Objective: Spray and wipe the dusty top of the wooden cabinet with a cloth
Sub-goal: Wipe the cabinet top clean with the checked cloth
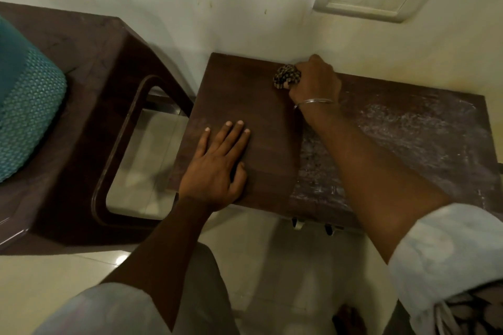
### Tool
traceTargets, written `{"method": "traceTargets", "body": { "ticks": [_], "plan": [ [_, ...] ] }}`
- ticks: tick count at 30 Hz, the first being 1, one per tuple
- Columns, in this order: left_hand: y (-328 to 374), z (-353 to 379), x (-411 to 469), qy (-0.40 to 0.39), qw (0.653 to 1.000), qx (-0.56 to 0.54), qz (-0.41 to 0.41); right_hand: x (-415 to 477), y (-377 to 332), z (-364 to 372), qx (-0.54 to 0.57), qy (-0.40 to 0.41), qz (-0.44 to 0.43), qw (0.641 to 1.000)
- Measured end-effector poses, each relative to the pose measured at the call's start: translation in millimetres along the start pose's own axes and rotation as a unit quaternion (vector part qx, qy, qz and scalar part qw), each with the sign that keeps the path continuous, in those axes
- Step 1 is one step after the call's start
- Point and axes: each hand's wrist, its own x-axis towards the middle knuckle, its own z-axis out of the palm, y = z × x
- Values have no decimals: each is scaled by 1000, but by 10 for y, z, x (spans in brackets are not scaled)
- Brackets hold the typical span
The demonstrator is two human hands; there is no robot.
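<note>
cabinet top (pixel 245 106): dark brown, whitish dust right of cloth | cloth (pixel 287 77): black-and-tan speckled | cushion (pixel 24 106): teal honeycomb knit

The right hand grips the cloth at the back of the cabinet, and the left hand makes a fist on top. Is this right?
No. The head view shows the left hand flat and open on the cabinet; the right hand grips the cloth.

Dim, warm yellowish light, soft overall focus, wide-angle bending at the edges, glare spot on floor tiles (pixel 121 260)
</note>
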Motion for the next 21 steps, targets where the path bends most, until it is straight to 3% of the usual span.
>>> {"method": "traceTargets", "body": {
  "ticks": [21],
  "plan": [
    [-4,18,11,-5,1000,6,-1,-228,-9,-66,-7,-22,-2,1000]
  ]
}}
